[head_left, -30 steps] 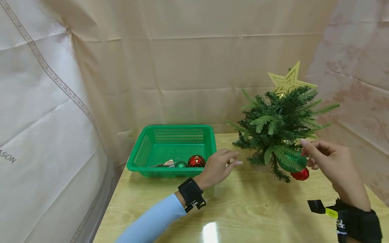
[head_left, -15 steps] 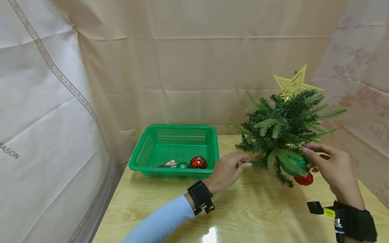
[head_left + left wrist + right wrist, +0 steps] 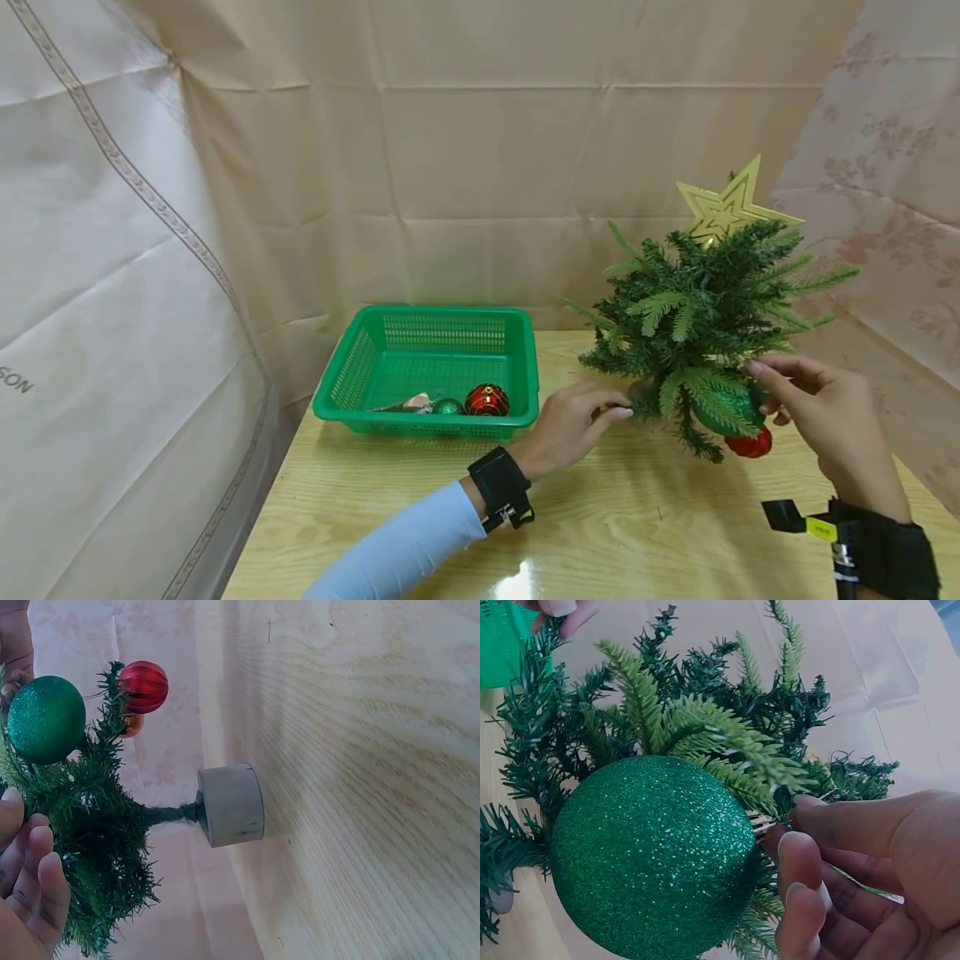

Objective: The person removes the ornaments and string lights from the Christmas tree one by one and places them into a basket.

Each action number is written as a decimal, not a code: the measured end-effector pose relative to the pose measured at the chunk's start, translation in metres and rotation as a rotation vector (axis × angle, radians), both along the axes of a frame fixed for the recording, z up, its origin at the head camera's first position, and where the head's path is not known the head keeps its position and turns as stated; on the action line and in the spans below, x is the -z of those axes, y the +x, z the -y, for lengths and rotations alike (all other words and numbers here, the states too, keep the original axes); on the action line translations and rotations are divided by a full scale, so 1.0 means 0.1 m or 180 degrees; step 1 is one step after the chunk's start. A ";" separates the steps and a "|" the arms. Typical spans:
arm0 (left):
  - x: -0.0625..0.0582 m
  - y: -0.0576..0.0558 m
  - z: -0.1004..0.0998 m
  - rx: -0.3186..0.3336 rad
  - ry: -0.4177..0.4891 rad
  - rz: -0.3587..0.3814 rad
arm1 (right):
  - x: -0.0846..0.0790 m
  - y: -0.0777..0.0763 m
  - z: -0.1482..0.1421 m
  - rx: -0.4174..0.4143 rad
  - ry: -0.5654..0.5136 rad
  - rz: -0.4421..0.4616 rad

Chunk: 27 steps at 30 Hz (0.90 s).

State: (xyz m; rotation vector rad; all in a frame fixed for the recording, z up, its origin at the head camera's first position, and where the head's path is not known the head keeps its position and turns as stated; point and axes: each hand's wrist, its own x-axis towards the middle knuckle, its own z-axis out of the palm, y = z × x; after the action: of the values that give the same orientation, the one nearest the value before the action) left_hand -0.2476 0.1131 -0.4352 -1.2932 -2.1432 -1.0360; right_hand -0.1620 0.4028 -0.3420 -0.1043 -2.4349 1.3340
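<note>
A small artificial Christmas tree (image 3: pixel 682 300) with a gold star (image 3: pixel 731 204) on top stands at the right of the table. My left hand (image 3: pixel 570 425) pinches the tip of a low branch (image 3: pixel 532 712) on the tree's left side. At the tree's front right, my right hand (image 3: pixel 836 425) holds a glittery green bauble (image 3: pixel 656 855) by the hanging loop at its gold cap, thumb and fingertips together beside the needles. A ridged red bauble (image 3: pixel 144 687) hangs just below the green one. An orange bauble (image 3: pixel 132 725) shows partly behind the red one.
Left of the tree, a green plastic basket (image 3: pixel 426 422) holds a red bauble (image 3: pixel 487 400), a small green bauble (image 3: pixel 447 407) and other partly hidden pieces. The tree's round pale base (image 3: pixel 232 805) rests on the wooden table (image 3: pixel 600 533). Fabric (image 3: pixel 480 158) hangs behind.
My left hand has moved right from beside the basket and now pinches a branch tip. The right hand stays at the green bauble with little movement. The view has shifted slightly.
</note>
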 end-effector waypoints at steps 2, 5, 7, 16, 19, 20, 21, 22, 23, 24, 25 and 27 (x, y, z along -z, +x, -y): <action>-0.01 0.01 -0.01 0.0006 0.0031 -0.0025 | -0.01 0.00 0.00 0.0015 -0.0034 -0.0034; -0.02 0.01 -0.01 0.0011 0.0063 -0.0031 | -0.03 -0.01 0.01 0.0054 -0.0095 -0.0112; -0.03 0.02 -0.01 0.0004 0.0047 -0.0029 | -0.05 -0.01 0.02 0.0096 -0.0133 -0.0171; 0.00 0.03 0.00 -0.0030 -0.0026 -0.0049 | -0.14 0.02 0.08 0.0272 -0.0190 -0.0540; -0.01 0.03 0.00 -0.0025 -0.0037 -0.0034 | -0.16 0.02 0.09 0.0319 -0.0201 -0.0605; -0.01 0.03 0.00 -0.0023 -0.0033 -0.0028 | -0.17 0.01 0.10 0.0338 -0.0232 -0.0605; -0.01 0.03 0.00 -0.0022 -0.0027 -0.0024 | -0.17 0.01 0.10 0.0359 -0.0243 -0.0606; -0.01 0.03 0.00 -0.0025 -0.0020 -0.0027 | -0.18 0.00 0.10 0.0382 -0.0251 -0.0597; -0.01 0.04 0.00 -0.0032 -0.0019 -0.0035 | -0.18 0.00 0.10 0.0412 -0.0254 -0.0584; -0.01 0.03 0.00 -0.0038 -0.0017 -0.0045 | -0.18 -0.01 0.09 0.0436 -0.0263 -0.0593; -0.01 0.04 0.00 -0.0040 -0.0016 -0.0057 | -0.19 -0.02 0.09 0.0469 -0.0284 -0.0603; 0.00 0.04 0.00 -0.0053 -0.0032 -0.0090 | -0.20 -0.03 0.09 0.0544 -0.0275 -0.0658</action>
State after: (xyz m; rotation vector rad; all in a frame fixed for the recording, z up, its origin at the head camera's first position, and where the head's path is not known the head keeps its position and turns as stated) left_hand -0.2440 0.1130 -0.4347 -1.2848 -2.1372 -0.9954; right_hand -0.1647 0.3941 -0.3221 -0.1826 -2.1470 1.3048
